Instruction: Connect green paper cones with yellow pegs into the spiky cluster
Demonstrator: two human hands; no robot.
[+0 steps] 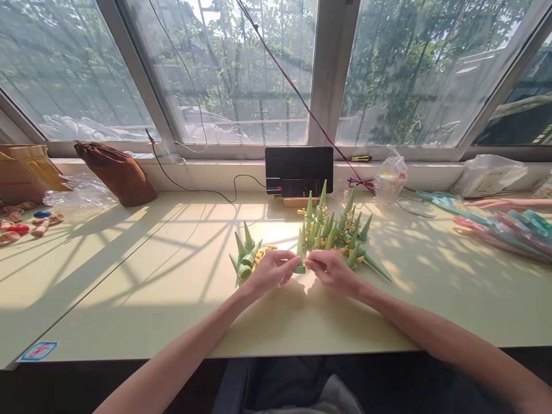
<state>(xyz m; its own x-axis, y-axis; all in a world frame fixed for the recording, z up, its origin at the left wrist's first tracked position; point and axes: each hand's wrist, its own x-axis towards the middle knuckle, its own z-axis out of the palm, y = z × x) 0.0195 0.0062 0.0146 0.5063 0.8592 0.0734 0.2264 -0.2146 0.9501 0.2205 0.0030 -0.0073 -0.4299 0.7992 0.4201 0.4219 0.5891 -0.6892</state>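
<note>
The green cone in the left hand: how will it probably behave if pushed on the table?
The green cone would probably withstand a gentle push low down, since its base looks wider than its tip. Pushed near the pointed top, it may topple, being tall and slim. Lying down, its rounded, tapering sides could let it roll.

On the table [129, 322], a tablet [299, 164] behind the cones [344, 221] — pouch [118, 175] left, what seems a cup [390, 179] right.

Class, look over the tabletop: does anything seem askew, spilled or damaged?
One green cone lies on its side to the right of the right hand, looking askew because several other cones stand upright. No spill or damage shows.
</note>
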